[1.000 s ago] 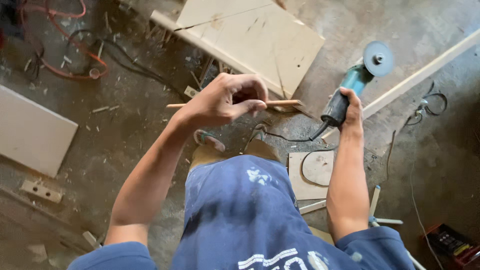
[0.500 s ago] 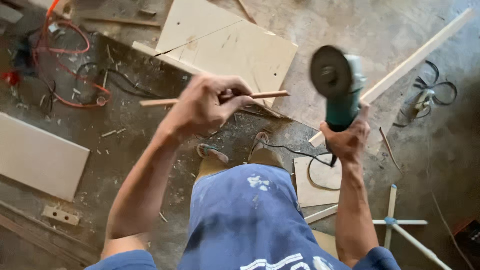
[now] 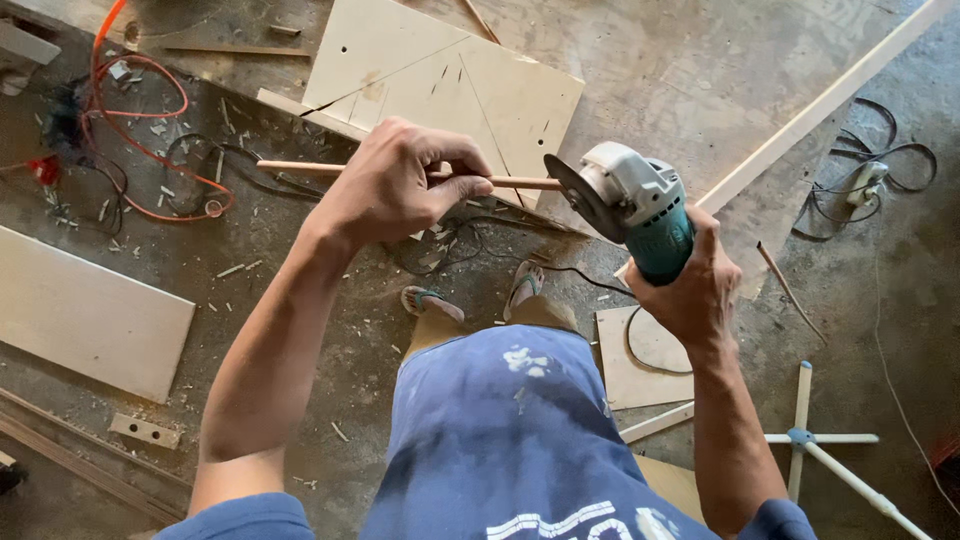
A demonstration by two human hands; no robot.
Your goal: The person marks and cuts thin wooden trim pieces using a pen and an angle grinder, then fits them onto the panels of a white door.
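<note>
My left hand [image 3: 400, 185] grips a thin wooden stick [image 3: 300, 168] and holds it level in front of me, its right end reaching to the disc of an angle grinder. My right hand [image 3: 690, 285] is wrapped around the teal body of the angle grinder [image 3: 635, 205], held upright with its dark disc [image 3: 575, 197] turned towards the stick's tip. Whether the disc touches the wood I cannot tell. Below are my blue shirt and my feet in sandals [image 3: 432, 299] on the concrete floor.
Pale plywood panels [image 3: 440, 70] lie on the floor ahead, another board [image 3: 85, 315] at left. Orange and black cables [image 3: 150, 150] coil at upper left. A long white strip [image 3: 830, 100] runs diagonally at right, near a cord [image 3: 870, 180]. A white pipe cross [image 3: 810, 435] lies lower right.
My right hand has lifted the grinder off the floor and swung it left, up to the stick's right end. My left hand kept holding the stick level.
</note>
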